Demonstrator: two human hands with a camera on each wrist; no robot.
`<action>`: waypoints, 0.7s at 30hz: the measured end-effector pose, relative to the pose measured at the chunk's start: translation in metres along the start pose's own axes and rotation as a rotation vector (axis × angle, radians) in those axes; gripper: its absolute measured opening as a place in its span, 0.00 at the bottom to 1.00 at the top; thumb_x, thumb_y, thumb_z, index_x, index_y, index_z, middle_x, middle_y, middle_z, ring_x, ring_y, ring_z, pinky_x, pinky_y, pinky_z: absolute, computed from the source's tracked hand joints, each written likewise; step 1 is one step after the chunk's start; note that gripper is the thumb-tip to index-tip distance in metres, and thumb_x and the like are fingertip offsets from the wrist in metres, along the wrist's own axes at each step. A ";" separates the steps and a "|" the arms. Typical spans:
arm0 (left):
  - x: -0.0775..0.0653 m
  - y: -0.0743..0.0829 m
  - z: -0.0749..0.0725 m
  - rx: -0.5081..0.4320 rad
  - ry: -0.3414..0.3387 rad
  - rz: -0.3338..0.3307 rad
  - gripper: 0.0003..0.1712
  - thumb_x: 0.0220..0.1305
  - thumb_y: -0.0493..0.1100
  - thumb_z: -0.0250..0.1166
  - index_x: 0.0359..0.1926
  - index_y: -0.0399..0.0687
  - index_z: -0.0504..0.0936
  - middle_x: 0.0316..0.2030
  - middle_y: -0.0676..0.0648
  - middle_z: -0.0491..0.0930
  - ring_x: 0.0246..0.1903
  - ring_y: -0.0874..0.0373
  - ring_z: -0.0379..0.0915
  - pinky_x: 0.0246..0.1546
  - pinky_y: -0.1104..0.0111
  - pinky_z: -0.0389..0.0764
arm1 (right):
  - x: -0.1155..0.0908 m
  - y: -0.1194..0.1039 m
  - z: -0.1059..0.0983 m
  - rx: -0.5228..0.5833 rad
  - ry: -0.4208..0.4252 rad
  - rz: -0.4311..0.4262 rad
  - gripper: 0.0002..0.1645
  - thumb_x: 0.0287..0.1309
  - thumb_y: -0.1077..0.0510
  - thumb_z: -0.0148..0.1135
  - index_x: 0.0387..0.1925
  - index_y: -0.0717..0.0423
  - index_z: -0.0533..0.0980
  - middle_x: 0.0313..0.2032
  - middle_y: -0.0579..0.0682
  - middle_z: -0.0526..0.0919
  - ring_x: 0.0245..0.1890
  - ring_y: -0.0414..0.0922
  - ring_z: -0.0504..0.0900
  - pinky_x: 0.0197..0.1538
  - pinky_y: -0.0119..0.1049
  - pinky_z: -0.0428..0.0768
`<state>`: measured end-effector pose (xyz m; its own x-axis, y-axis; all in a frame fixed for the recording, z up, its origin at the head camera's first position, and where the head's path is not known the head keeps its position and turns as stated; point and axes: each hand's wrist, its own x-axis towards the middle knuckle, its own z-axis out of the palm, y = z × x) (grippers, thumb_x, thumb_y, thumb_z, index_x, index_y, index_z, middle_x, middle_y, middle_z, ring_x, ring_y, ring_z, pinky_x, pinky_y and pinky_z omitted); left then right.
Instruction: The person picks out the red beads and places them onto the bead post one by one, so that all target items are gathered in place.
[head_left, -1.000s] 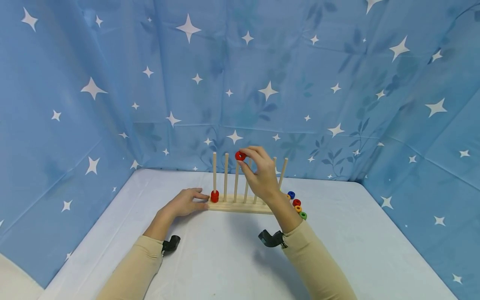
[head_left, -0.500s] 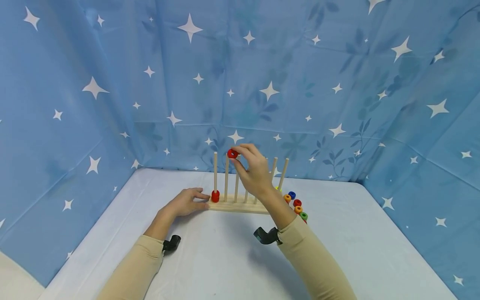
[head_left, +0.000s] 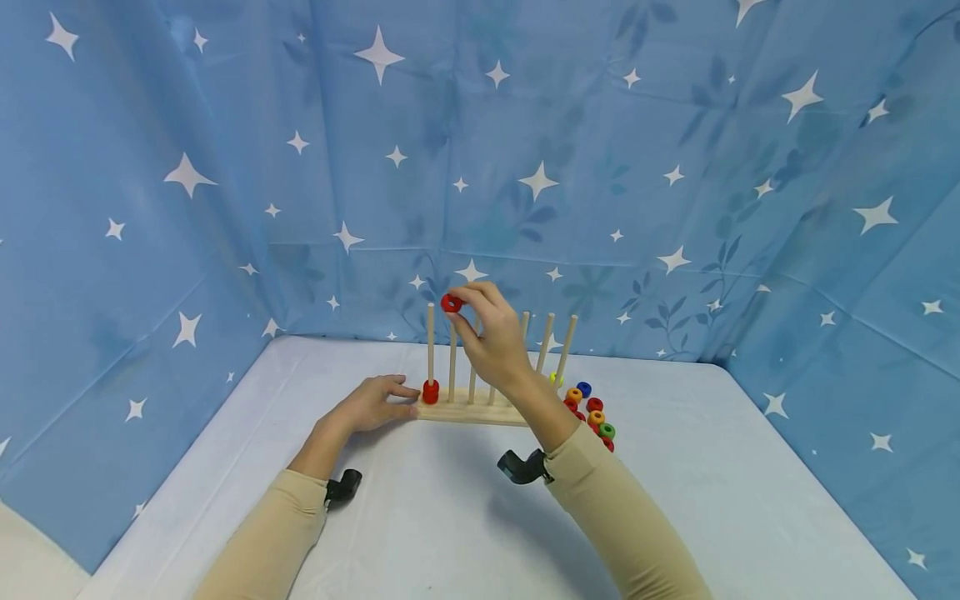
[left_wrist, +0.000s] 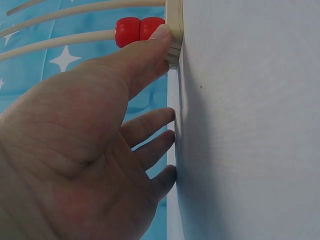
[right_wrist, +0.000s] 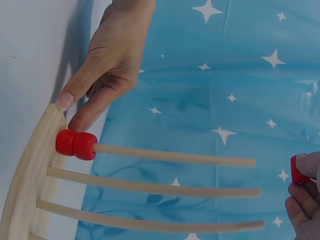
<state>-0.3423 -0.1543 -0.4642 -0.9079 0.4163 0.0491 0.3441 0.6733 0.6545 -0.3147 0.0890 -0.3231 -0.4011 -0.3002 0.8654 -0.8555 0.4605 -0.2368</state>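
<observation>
A wooden peg stand (head_left: 472, 414) with several upright pegs stands on the table. Two red beads (head_left: 431, 392) sit stacked at the foot of its leftmost peg. My left hand (head_left: 371, 406) pinches the left end of the base between thumb and forefinger, its other fingers spread on the table in the left wrist view. Between thumb and fingertips, my right hand (head_left: 497, 343) holds a red bead (head_left: 446, 302), its hole showing. This bead is up by the top of the second peg, apart from the leftmost one. In the right wrist view it lies beyond the peg tips.
Loose beads lie on the white table (head_left: 420, 517) right of the stand: several red ones, orange ones, a green bead (head_left: 607, 431), a blue bead (head_left: 584, 389) and a yellow bead (head_left: 556, 379). A blue star-patterned curtain (head_left: 480, 167) surrounds the table's back and sides.
My right hand has moved left with the red bead, from near the third peg to the second peg's top. The left hand stays on the base, and the two stacked beads have not moved.
</observation>
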 end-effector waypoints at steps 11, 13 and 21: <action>0.001 0.000 -0.001 0.007 0.004 -0.005 0.25 0.69 0.52 0.71 0.63 0.50 0.85 0.75 0.32 0.66 0.76 0.29 0.57 0.73 0.35 0.61 | 0.007 0.000 0.006 0.011 -0.024 0.006 0.16 0.68 0.64 0.68 0.54 0.66 0.82 0.49 0.58 0.82 0.50 0.51 0.85 0.55 0.44 0.85; 0.001 0.000 -0.001 0.002 0.004 -0.008 0.25 0.69 0.52 0.71 0.63 0.50 0.85 0.75 0.32 0.66 0.76 0.29 0.56 0.73 0.35 0.61 | 0.008 0.000 0.007 0.010 -0.033 0.015 0.16 0.67 0.64 0.68 0.54 0.66 0.82 0.49 0.58 0.83 0.50 0.50 0.85 0.56 0.44 0.86; 0.000 0.001 0.000 -0.003 -0.003 -0.014 0.25 0.68 0.52 0.71 0.63 0.50 0.85 0.75 0.32 0.65 0.76 0.29 0.56 0.73 0.35 0.60 | 0.011 0.001 0.011 0.009 -0.055 0.051 0.17 0.69 0.65 0.66 0.57 0.65 0.82 0.50 0.58 0.83 0.51 0.50 0.85 0.56 0.42 0.85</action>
<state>-0.3420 -0.1538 -0.4638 -0.9119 0.4087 0.0377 0.3308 0.6774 0.6570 -0.3237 0.0764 -0.3184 -0.4617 -0.3218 0.8266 -0.8363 0.4686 -0.2846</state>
